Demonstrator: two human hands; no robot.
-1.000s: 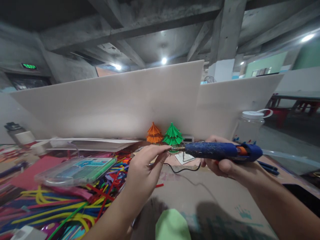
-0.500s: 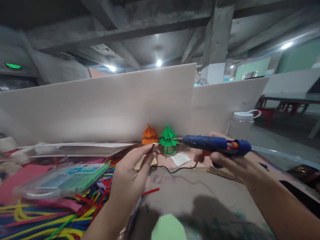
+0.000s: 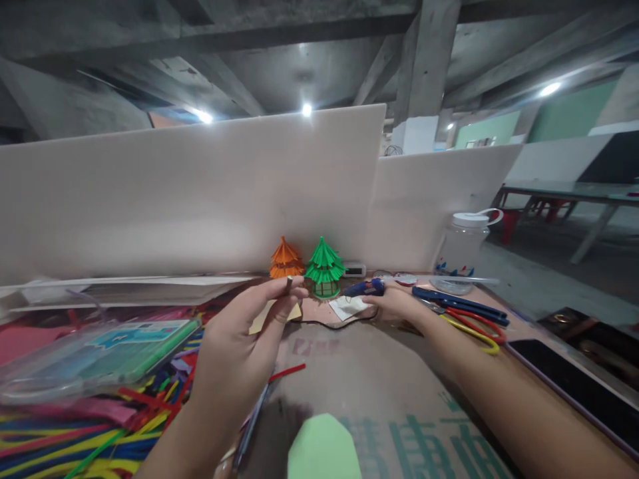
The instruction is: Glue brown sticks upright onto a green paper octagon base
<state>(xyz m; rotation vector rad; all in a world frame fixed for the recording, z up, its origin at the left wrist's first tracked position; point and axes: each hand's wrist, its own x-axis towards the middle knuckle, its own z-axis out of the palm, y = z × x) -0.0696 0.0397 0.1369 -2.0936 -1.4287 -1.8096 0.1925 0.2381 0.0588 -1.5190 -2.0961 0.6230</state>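
Green tree (image 3: 323, 267) beyond left hand (image 3: 242, 332) tight on stick (image 3: 289, 285), scissors (image 3: 466, 314) beside right hand (image 3: 397, 304) around glue gun (image 3: 365, 288)

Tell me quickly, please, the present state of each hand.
Left hand: closed, pinching a small stick-like piece between thumb and finger.
Right hand: closed on the blue glue gun, fingers partly hidden.

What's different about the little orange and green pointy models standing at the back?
Color: the orange model is orange, while the green model is mostly green. Width: the green model's roof looks wider than the orange model's. Visibility: the green model's slatted lower part shows, while the orange model's lower part is hidden behind the left hand. Both have pointed, tiered roofs.
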